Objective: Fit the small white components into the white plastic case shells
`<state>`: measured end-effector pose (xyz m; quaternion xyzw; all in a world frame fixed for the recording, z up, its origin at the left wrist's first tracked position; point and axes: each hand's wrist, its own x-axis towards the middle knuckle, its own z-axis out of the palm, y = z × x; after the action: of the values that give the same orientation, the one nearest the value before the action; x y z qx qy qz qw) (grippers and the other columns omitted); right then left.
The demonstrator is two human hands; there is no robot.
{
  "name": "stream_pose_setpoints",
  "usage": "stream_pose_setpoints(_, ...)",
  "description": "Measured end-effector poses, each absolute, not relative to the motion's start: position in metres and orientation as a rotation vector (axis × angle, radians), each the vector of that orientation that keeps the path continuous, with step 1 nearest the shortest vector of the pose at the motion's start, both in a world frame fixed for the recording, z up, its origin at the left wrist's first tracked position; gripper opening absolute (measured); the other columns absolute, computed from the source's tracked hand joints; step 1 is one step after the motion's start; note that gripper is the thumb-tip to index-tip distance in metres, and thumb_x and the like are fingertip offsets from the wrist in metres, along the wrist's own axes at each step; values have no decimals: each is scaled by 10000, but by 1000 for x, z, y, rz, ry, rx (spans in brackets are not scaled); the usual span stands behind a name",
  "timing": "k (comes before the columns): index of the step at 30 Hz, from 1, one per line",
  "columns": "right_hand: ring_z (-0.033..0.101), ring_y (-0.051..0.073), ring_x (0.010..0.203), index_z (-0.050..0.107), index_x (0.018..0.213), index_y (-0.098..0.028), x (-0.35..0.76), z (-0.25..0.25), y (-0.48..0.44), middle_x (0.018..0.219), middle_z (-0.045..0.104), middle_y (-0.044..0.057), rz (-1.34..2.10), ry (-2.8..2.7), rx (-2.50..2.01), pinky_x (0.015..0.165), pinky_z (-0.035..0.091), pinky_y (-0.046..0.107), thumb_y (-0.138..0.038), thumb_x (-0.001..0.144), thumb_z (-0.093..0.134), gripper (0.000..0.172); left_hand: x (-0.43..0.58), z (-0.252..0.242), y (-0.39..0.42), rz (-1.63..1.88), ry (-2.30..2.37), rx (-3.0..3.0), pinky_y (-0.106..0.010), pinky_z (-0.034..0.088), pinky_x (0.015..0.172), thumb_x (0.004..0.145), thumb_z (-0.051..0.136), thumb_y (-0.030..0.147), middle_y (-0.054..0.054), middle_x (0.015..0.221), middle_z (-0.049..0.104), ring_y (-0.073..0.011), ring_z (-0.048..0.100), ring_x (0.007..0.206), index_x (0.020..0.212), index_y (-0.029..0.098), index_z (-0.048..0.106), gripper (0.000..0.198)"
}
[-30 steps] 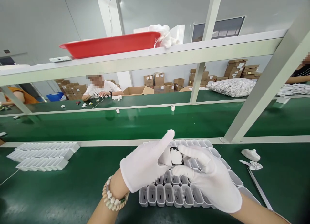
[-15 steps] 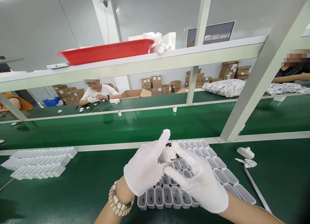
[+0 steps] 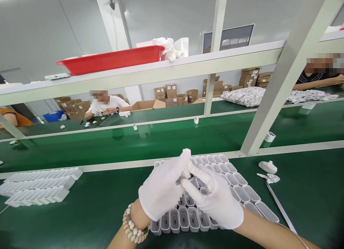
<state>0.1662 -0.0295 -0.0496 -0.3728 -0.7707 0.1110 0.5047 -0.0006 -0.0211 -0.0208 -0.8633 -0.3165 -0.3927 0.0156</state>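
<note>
My gloved left hand [image 3: 163, 188] is closed round a small white plastic case [image 3: 186, 173], mostly covered by the glove. From the other side, my gloved right hand [image 3: 217, 195] brings thumb and forefinger against it, fingers closed. What lies between the two hands is largely hidden. Beneath them, rows of open translucent-white plastic cases [image 3: 193, 220] stand packed together on the green bench, each showing a dark slot in its floor where it can be seen.
Rows of white cases [image 3: 37, 195] stand at left. At right lie a crumpled white piece [image 3: 268, 167], a coiled strip [image 3: 271, 178] and a metal strip [image 3: 281, 206]. Beyond the bench, a green conveyor [image 3: 166, 134] carries small white units. A red tray [image 3: 113, 60] tops the shelf; co-workers sit opposite.
My right fingers have closed in on the white case, covering the dark part that showed before. A white unit has appeared by the post on the conveyor. The view has shifted slightly.
</note>
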Motion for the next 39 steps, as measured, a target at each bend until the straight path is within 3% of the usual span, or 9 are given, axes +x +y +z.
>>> stream_pose_setpoints(5, 590, 186, 605, 642, 1162, -228, 166, -49, -30, 704, 620, 12, 177, -1894, -882, 570, 536, 338, -248, 901, 552, 277, -1, -20, -20, -1272, -929, -2711, -266, 561, 688, 770, 437, -42, 9, 863, 686, -160, 667, 812, 1543, 301, 189, 882)
stream_pose_setpoints(12, 596, 197, 611, 450, 1362, -256, 165, -51, -35, 748, 639, 10, 81, -1927, -840, 557, 518, 350, -264, 911, 524, 457, 0, -9, -27, -1418, -851, -2755, -257, 570, 729, 856, 460, 1, 31, 795, 679, -134, 663, 735, 1534, 333, 234, 788)
stream_pose_setpoints(15, 635, 210, 663, 405, 1326, -301, 165, -45, -40, 797, 675, 6, 26, -1819, -765, 611, 542, 372, -268, 889, 586, 475, -1, -4, -32, -1493, -906, -2880, -264, 573, 844, 904, 582, 144, 1, 978, 731, -148, 698, 859, 1539, 349, 219, 759)
stream_pose_setpoints(19, 700, 267, 882, 434, 1338, -291, 169, -33, -48, 998, 724, 64, 214, -1825, -881, 776, 578, 436, -335, 850, 658, 538, -4, -6, -32, -1590, -976, -3041, -325, 529, 1006, 877, 686, 381, -53, 1311, 648, -216, 667, 1112, 1533, 364, 241, 793)
stream_pose_setpoints(24, 715, 250, 965, 388, 1441, -273, 175, -21, -49, 1056, 741, 47, 673, -1879, -912, 933, 560, 431, -335, 855, 660, 649, -6, -17, -22, -1648, -1043, -3254, -392, 509, 1046, 803, 726, 513, -118, 1310, 644, -271, 649, 1153, 1521, 252, 321, 865)
stream_pose_setpoints(27, 701, 248, 1029, 403, 1435, -277, 179, -18, -45, 1095, 739, 43, 792, -1838, -898, 991, 530, 437, -294, 864, 650, 623, -3, -18, -22, -1690, -1157, -3275, -401, 509, 1047, 831, 712, 475, -128, 1313, 639, -265, 641, 1165, 1508, 226, 347, 808)
stream_pose_setpoints(31, 651, 246, 1133, 520, 1326, -262, 180, -13, -42, 1171, 713, 55, 884, -1797, -919, 1013, 512, 441, -248, 901, 564, 428, 2, -13, -26, -1635, -1387, -3237, -412, 494, 1064, 806, 754, 376, -107, 1294, 653, -254, 627, 1181, 1467, 226, 421, 756)
stream_pose_setpoints(35, 664, 239, 1106, 574, 1256, -252, 181, -11, -41, 1173, 711, 60, 961, -1784, -935, 980, 540, 430, -279, 918, 526, 343, 3, -14, -26, -1536, -1454, -3215, -430, 466, 1096, 719, 826, 311, -91, 1324, 635, -267, 606, 1212, 1429, 241, 479, 793)
stream_pose_setpoints(39, 679, 246, 1074, 623, 1192, -243, 182, -9, -40, 1127, 728, 64, 1102, -1766, -834, 942, 568, 414, -293, 918, 545, 289, 3, -16, -24, -1551, -1363, -3258, -445, 468, 1092, 718, 814, 234, -89, 1251, 680, -268, 621, 1191, 1443, 234, 460, 807)
